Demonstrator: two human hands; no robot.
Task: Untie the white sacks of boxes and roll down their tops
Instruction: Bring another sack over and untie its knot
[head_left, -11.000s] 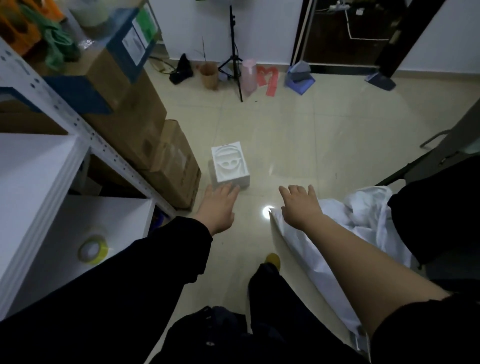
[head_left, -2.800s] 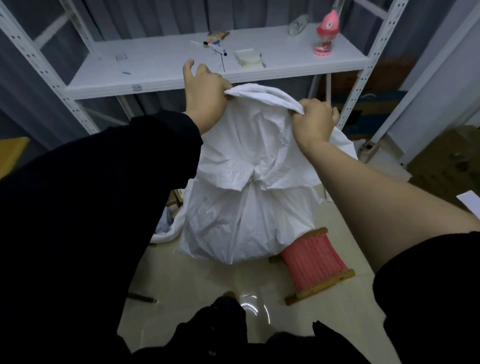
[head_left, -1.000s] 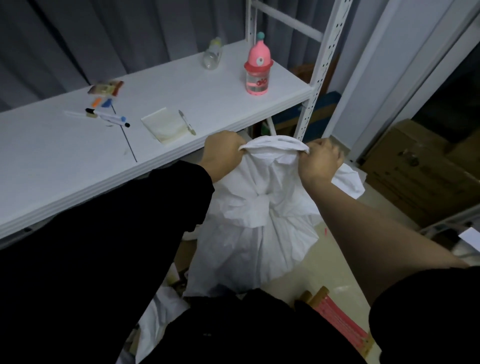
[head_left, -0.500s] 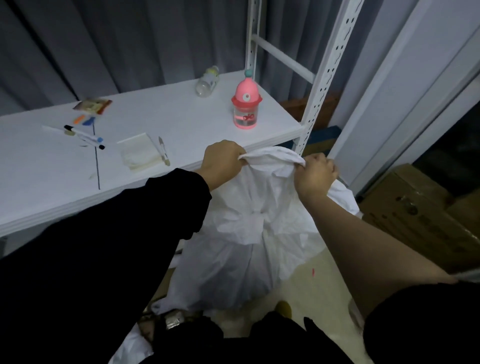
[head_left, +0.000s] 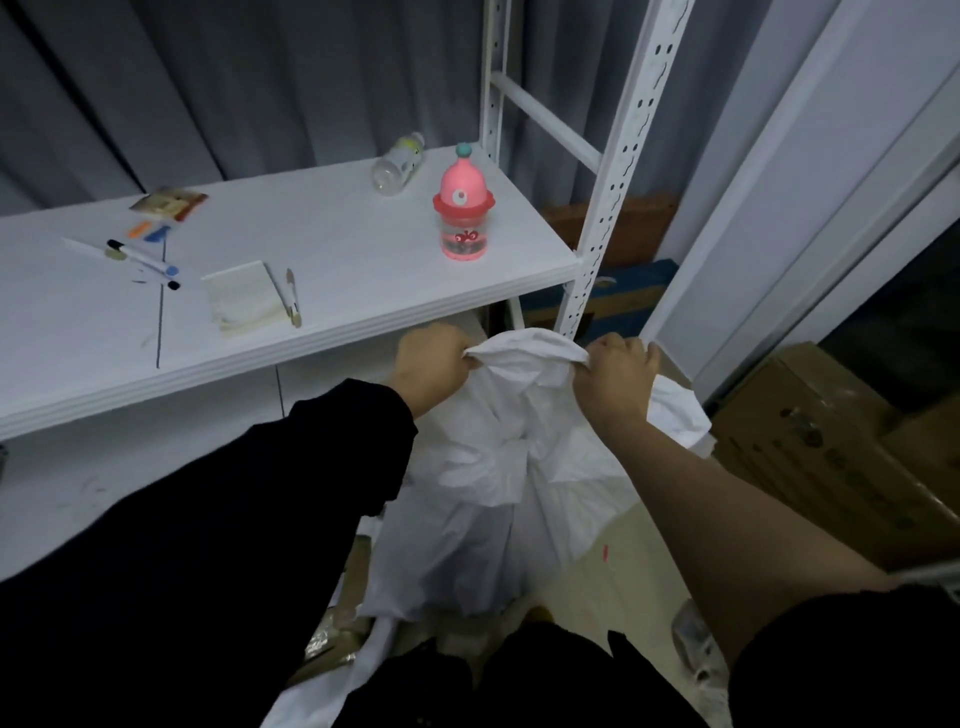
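Your left hand (head_left: 434, 364) and right hand (head_left: 615, 379) both grip the sack (head_left: 498, 499) top; set it down, then work the knot (head_left: 493, 467) loose.

Illumination is dim and cool, with a blue-grey cast over the whole frame; the white shelf (head_left: 311, 291) and the white sack (head_left: 498, 499) are the brightest surfaces, while the black sleeve (head_left: 208, 545) loses all detail in shadow. Light is soft and diffuse, producing no hard shadows and no visible glare. Wide-angle distortion bends the shelf post (head_left: 618, 171) and the door frame (head_left: 779, 182) outward toward the edges, and fine detail is slightly soft throughout.
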